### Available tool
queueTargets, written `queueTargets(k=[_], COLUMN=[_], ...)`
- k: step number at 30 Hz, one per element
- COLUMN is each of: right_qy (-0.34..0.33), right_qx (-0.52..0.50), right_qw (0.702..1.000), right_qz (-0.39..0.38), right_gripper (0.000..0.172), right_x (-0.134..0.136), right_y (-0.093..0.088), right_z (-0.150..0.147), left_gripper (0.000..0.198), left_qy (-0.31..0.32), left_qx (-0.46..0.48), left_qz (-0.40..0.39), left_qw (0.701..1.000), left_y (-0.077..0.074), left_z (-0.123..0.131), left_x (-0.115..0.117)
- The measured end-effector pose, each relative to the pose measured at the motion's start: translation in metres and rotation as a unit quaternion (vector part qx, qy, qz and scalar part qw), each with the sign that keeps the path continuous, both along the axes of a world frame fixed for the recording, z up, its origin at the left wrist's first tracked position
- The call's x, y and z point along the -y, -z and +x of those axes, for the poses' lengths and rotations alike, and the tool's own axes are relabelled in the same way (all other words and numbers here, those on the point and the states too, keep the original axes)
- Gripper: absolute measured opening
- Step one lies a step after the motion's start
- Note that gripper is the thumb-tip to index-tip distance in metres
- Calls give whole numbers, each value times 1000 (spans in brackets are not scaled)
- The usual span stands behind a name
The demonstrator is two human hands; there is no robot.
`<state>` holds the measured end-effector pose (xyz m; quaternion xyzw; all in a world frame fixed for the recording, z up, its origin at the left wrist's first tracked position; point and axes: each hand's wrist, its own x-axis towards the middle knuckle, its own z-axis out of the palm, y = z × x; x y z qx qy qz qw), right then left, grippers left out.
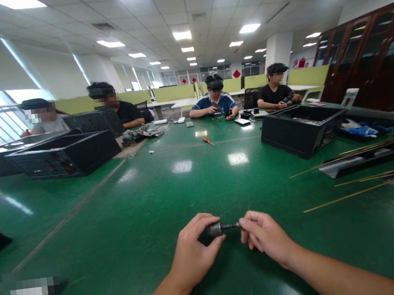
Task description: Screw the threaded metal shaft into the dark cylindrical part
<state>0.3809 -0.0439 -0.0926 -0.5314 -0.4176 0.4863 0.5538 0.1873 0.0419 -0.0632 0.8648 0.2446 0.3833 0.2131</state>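
In the head view, a small grey metal cylinder with a thin dark shaft, like a small motor (216,230), is held level just above the green table. My left hand (192,249) grips its thick body between thumb and fingers. From that body the shaft (230,226) points right, and my right hand (266,235) pinches its far end. Whatever sits at the tip is covered by my right fingertips. The remaining right fingers curl beneath.
Black computer cases (61,157) stand left and right (300,130) on the green tabletop (145,197). An orange-handled screwdriver (207,140) lies mid-table. Thin brass-coloured rods (347,198) reach in from the right. Several people sit across the table, some handling small parts.
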Motion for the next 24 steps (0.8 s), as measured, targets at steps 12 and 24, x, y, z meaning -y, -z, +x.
queueTargets(k=[12, 24], right_qy=[-10, -34], right_qx=[18, 35], right_qw=[1000, 999], right_qz=[7, 10], right_gripper=[42, 34], right_x=[-1, 0], right_y=[2, 0], right_z=[1, -1], left_gripper=[24, 54], left_qy=[-52, -192], left_qx=[-85, -95], left_qz=[-43, -162], left_qw=[994, 963], left_y=[-2, -8], left_z=[-7, -79], left_x=[-19, -54])
